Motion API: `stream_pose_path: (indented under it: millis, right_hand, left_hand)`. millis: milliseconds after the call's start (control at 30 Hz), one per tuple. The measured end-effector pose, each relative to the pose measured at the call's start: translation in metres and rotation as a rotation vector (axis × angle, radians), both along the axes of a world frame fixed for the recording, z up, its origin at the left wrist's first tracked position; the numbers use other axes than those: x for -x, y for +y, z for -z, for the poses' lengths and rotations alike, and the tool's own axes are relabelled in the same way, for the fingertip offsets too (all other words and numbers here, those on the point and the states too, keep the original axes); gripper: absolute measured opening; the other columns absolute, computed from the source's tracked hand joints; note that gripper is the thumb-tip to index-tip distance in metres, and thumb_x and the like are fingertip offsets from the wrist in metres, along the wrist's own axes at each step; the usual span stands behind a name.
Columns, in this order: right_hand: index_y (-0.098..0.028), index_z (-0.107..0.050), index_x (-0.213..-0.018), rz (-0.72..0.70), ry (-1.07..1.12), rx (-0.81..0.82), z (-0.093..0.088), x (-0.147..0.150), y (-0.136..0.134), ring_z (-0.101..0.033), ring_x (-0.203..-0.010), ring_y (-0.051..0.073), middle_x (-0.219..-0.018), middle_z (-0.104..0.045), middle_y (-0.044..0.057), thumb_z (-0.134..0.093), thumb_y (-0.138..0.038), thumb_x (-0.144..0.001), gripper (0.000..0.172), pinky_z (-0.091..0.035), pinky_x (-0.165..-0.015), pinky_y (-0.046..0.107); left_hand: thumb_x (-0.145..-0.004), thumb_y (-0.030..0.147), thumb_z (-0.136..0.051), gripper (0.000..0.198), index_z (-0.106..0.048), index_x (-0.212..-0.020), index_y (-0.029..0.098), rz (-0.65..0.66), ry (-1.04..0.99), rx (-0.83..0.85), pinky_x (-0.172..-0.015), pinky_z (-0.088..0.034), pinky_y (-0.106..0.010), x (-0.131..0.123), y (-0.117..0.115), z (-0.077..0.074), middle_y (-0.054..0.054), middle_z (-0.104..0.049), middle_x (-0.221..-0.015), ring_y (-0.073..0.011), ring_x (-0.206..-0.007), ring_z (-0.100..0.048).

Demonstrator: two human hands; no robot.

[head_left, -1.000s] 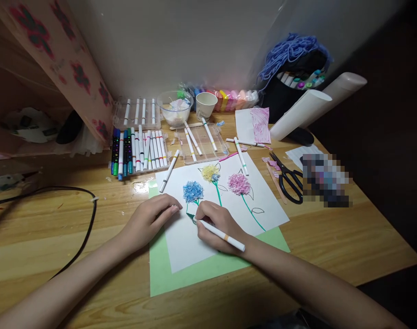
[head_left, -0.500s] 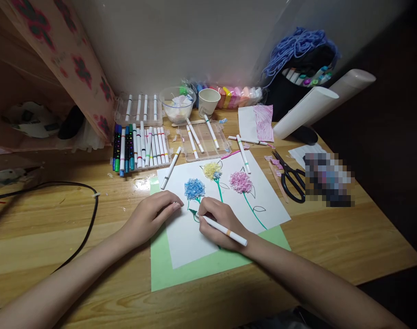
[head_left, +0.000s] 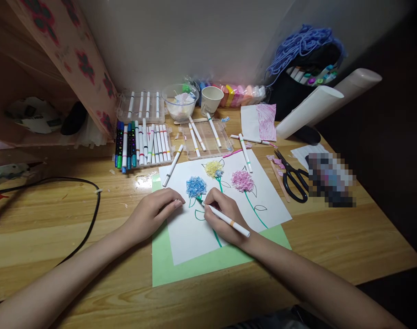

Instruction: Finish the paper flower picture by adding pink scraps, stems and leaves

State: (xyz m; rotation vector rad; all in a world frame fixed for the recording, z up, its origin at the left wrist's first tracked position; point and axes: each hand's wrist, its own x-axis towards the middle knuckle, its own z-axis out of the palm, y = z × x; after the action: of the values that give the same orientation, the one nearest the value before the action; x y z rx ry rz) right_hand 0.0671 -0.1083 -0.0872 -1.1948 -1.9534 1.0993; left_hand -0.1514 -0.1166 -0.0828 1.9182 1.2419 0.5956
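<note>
My right hand [head_left: 224,212] is closed around a white marker [head_left: 236,225] with an orange band. Its dark green tip meets the white paper [head_left: 188,246] just below a blue flower [head_left: 196,186] of shredded bits. On the paper's left edge my left hand [head_left: 160,208] lies palm down, fingers loosely stretched. A yellow flower [head_left: 214,169] and a pink flower [head_left: 243,181] are beside the blue one, with drawn green stems and outlined leaves. Part of the blue flower's stem is hidden behind my right hand. A green sheet [head_left: 163,272] lies under the paper.
Behind the paper are a marker case [head_left: 145,146], a clear tray [head_left: 208,137], a plastic bowl [head_left: 180,103] and a paper cup [head_left: 211,99]. Black-handled scissors [head_left: 294,180] and a wooden stick [head_left: 280,183] lie right. A black cable [head_left: 95,214] curves at left.
My right hand has shifted up and slightly right, taking the marker tip from the lower leaf outline to just under the blue flower. My left hand stays on the paper's edge.
</note>
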Motion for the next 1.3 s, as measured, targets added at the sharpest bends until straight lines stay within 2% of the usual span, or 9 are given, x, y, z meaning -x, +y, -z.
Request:
stream_pose_path:
  millis: [467, 700, 1300]
  right_hand:
    - [-0.021, -0.041, -0.076, 0.015, 0.014, 0.009, 0.0027, -0.0013, -0.0011, -0.046, -0.067, 0.015, -0.072, -0.047, -0.001, -0.047, -0.015, -0.080, 0.010, -0.035, -0.061, 0.027]
    - [-0.021, -0.042, -0.077, -0.095, -0.009, -0.012, 0.0026, -0.0005, -0.0008, -0.046, -0.066, 0.014, -0.073, -0.047, -0.001, -0.048, -0.016, -0.081, 0.009, -0.036, -0.061, 0.026]
    - [-0.021, -0.046, -0.083, -0.122, -0.042, -0.043, -0.0009, 0.0019, 0.0007, -0.048, -0.068, 0.015, -0.076, -0.050, 0.000, -0.047, -0.015, -0.084, 0.006, -0.038, -0.062, 0.026]
  left_hand:
    - [-0.095, 0.033, -0.038, 0.026, -0.061, -0.092, 0.020, 0.008, 0.017, 0.007, -0.082, -0.045, -0.030, 0.0008, -0.0004, -0.0002, -0.002, -0.065, -0.096, -0.0146, -0.090, -0.059]
    - [-0.095, 0.034, -0.038, 0.028, -0.062, -0.091, 0.020, 0.010, 0.006, 0.000, -0.081, -0.046, -0.030, 0.0005, 0.0003, 0.0010, -0.003, -0.066, -0.095, -0.0159, -0.089, -0.059]
    - [-0.095, 0.034, -0.038, 0.028, -0.061, -0.091, 0.020, 0.005, 0.014, 0.004, -0.080, -0.046, -0.031, 0.0004, 0.0006, 0.0009, -0.003, -0.066, -0.094, -0.0162, -0.088, -0.059]
